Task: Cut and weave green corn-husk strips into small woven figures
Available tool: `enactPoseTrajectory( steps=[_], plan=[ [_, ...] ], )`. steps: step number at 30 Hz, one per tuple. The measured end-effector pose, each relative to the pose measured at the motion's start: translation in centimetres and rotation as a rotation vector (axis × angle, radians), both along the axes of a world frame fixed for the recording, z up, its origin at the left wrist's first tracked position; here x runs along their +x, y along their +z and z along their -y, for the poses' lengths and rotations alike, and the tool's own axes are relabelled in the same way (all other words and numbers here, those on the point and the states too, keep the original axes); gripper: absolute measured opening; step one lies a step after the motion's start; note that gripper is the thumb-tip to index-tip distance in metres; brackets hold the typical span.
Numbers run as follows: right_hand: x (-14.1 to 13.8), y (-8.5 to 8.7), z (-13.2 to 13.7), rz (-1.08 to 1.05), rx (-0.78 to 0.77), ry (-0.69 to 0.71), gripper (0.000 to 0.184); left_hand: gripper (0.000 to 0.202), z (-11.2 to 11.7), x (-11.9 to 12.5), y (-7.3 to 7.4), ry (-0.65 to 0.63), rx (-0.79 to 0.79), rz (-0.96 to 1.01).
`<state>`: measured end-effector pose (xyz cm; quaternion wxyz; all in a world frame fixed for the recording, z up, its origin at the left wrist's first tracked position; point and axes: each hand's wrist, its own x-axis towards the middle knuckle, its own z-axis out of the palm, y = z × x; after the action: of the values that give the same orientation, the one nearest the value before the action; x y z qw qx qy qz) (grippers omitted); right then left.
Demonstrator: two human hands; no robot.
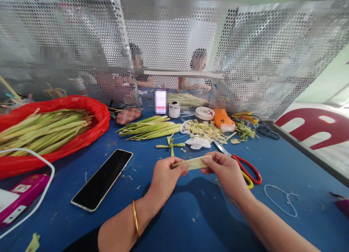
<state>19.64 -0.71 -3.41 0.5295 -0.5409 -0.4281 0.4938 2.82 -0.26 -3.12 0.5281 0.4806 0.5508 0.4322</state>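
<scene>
A pale green strip of leaf is stretched between my two hands above the blue table. My left hand, with a gold bangle on its wrist, pinches the strip's left end. Its right end is pinched by my right hand. Just beyond them lies a cross-shaped knotted piece of leaf. Scissors with red and yellow handles rest beside my right hand, partly hidden behind it. A crumpled white tissue lies behind the strip.
Long leaves fill a red plastic bag at left. A bundle of leaves, cut scraps, a thread spool, tape roll and orange tissue pack line the back. A black-screened phone lies left; perforated metal panels stand behind.
</scene>
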Motion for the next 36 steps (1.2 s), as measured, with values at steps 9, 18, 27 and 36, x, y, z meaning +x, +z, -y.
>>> enactPoseTrajectory(
  steps=[9, 18, 27, 36],
  plan=[
    [1.0, 0.2, 0.2, 0.362, 0.258, -0.254, 0.021, 0.021, -0.3, 0.1, -0.8, 0.199, -0.055, 0.111],
    [0.5, -0.1, 2.0, 1.277, 1.326, 0.176, 0.028, 0.039, 1.6, 0.5, -0.7, -0.24, -0.348, 0.503],
    [0.3, -0.3, 1.0, 1.083, 1.12, 0.189, 0.019, 0.024, 1.0, 0.3, -0.1, -0.061, -0.348, 0.458],
    [0.3, 0.0, 0.7, 1.065, 1.185, 0.248, 0.019, 0.023, 0.9, 0.2, 0.0, -0.056, -0.37, 0.451]
  ],
)
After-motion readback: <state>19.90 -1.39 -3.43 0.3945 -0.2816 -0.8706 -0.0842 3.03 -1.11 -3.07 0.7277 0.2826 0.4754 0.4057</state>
